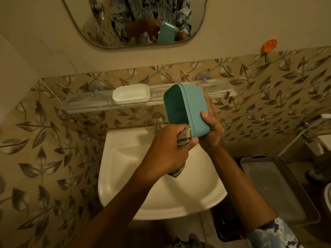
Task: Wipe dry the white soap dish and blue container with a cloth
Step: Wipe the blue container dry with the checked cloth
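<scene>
Head view, looking down at white washbasin (pixel 136 176). Above bowl: blue container (pixel 189 111), tipped on its side, open mouth facing left, inside in shadow. Right hand (pixel 211 133) grasping it from right side, thumb across near wall, fingertips showing past far rim. Left hand (pixel 168 149) clenched round checked brown-and-beige cloth (pixel 184 137), cloth pressed against container's lower rim; loose end hanging below wrist. Most of cloth hidden inside left fist.

White soap dish (pixel 130 93) upright on glass shelf (pixel 80 104) against wall, left of container, apart from both hands. Middle stretch of shelf blocked by container and right hand. Chrome tap (pixel 158 122) just behind left knuckles, lower part covered.

Around: leaf-pattern wall tiles (pixel 53 140) on both sides of basin; mirror (pixel 93 24) above shelf, with reflection of hands and container; orange holder (pixel 269 44) on wall at upper right; grey tray (pixel 268 185) right of basin, beside right forearm; blue-and-white patterned sleeve (pixel 274 233) on right arm.
</scene>
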